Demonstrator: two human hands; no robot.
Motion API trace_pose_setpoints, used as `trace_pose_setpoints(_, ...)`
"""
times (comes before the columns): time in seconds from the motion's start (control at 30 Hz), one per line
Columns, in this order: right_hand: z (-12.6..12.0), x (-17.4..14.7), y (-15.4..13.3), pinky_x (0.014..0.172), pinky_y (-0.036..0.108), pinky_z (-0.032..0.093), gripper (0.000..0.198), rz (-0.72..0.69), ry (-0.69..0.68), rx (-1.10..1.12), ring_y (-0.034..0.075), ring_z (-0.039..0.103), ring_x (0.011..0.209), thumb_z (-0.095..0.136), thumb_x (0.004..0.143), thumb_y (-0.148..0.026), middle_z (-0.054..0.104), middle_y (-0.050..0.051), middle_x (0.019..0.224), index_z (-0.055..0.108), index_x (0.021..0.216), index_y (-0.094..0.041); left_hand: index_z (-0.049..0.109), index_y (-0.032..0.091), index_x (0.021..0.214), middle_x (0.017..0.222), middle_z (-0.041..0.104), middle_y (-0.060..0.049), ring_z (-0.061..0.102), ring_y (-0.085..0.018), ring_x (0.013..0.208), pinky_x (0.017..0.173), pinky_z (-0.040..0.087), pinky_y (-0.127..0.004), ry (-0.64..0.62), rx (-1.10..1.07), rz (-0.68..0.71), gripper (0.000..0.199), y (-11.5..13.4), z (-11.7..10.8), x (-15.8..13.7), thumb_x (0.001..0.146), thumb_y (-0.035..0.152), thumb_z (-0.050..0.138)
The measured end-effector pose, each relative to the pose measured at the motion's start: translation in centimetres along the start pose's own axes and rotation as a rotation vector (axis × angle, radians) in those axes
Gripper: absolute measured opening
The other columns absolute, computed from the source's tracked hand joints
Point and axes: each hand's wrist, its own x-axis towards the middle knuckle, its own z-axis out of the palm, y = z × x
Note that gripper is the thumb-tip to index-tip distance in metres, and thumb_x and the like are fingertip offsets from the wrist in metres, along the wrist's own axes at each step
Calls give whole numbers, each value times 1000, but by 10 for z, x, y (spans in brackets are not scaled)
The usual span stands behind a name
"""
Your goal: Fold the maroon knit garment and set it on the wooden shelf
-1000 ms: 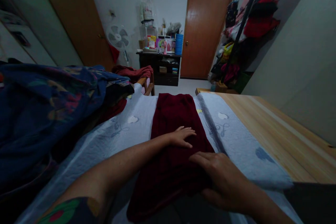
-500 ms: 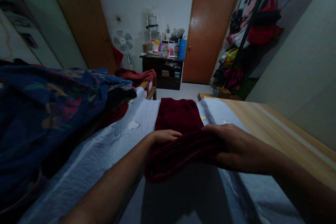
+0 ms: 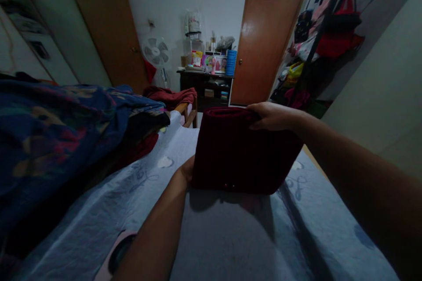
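Note:
A dark red folded cloth, apparently a garment (image 3: 242, 156), stands on edge over the bed, its layered fold facing up and small shiny dots near its lower edge. My right hand (image 3: 275, 116) grips the top right part, thumb and fingers closed over the fold. At the lower left edge, my left hand (image 3: 188, 168) supports the cloth with its fingers hidden behind it. Beneath lies the pale blue patterned bedsheet (image 3: 227, 237), in shadow near the cloth.
A heap of clothes with a blue floral cloth (image 3: 72, 127) covers the left side. Partly behind my left forearm lies a pink object with a dark round part (image 3: 120, 250). Ahead are a fan (image 3: 156, 52), a dark cabinet (image 3: 206, 90) and a wooden door (image 3: 260, 44).
The dark red cloth has been gathered from the bed into one folded block and tipped upright. My right hand has risen to its top; my left has shifted to its left edge.

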Motion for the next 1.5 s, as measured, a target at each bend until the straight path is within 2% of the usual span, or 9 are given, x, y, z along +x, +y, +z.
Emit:
trace_pose_setpoints(0.17, 13, 50, 19, 84, 28, 45, 47, 42, 49, -154, 20, 60, 101, 63, 79, -17, 64, 6, 118, 55, 126, -18, 63, 17, 119, 106, 71, -12, 59, -32, 113, 100, 44, -46, -8, -371, -100, 68, -17, -18, -2, 74, 67, 58)
trace_pose_setpoints(0.33, 43, 94, 44, 85, 33, 45, 47, 195, 94, -227, 26, 60, 103, 60, 82, -29, 63, 11, 120, 53, 127, -19, 58, 19, 125, 123, 64, -12, 52, -36, 122, 104, 40, -47, -143, -301, -30, 81, -13, -31, -7, 52, 45, 83)
trace_pose_setpoints(0.5, 94, 123, 63, 90, 42, 40, 33, 287, 140, -158, 30, 57, 109, 48, 89, -34, 63, 13, 120, 56, 119, -22, 51, 21, 134, 130, 60, -11, 51, -31, 125, 108, 36, -45, -55, -240, 46, 80, -13, -21, 1, 59, 23, 80)
trace_pose_setpoints(0.7, 145, 146, 71, 97, 47, 32, 32, 300, 78, -105, 30, 52, 117, 46, 89, -26, 59, 15, 128, 52, 120, -19, 52, 15, 132, 115, 69, -14, 63, -31, 107, 98, 45, -47, 77, -273, -109, 72, -24, -22, 11, 66, 28, 77)
trace_pose_setpoints(0.9, 172, 152, 73, 92, 41, 36, 32, 293, 54, -71, 29, 55, 114, 48, 87, -26, 61, 15, 125, 53, 118, -17, 57, 14, 126, 114, 69, -15, 64, -31, 106, 97, 46, -48, 106, -315, -124, 61, -29, -23, 15, 68, 25, 73)
trace_pose_setpoints(1.07, 177, 155, 72, 89, 39, 39, 33, 275, 62, -62, 29, 55, 114, 48, 87, -26, 60, 15, 126, 53, 118, -18, 53, 16, 131, 116, 68, -14, 63, -31, 108, 99, 44, -49, 103, -310, -121, 66, -29, -23, 15, 68, 25, 73)
trace_pose_setpoints(1.27, 151, 168, 82, 90, 39, 39, 34, 271, 102, -70, 28, 55, 113, 48, 86, -25, 62, 12, 122, 53, 119, -20, 48, 19, 137, 129, 61, -12, 52, -32, 123, 108, 36, -47, 19, -240, 12, 75, -14, -21, 6, 67, 25, 75)
trace_pose_setpoints(1.37, 138, 177, 87, 91, 42, 38, 35, 268, 141, -81, 30, 53, 115, 48, 86, -25, 60, 13, 125, 51, 121, -20, 49, 19, 136, 134, 58, -11, 47, -32, 128, 111, 32, -46, 26, -185, 105, 76, -8, -21, 4, 65, 22, 76)
trace_pose_setpoints(1.5, 141, 191, 89, 93, 45, 35, 33, 271, 185, -94, 29, 52, 114, 44, 88, -23, 59, 14, 126, 50, 120, -19, 50, 18, 133, 133, 58, -12, 51, -31, 124, 109, 36, -45, 91, -167, 104, 69, -11, -22, 9, 69, 24, 75)
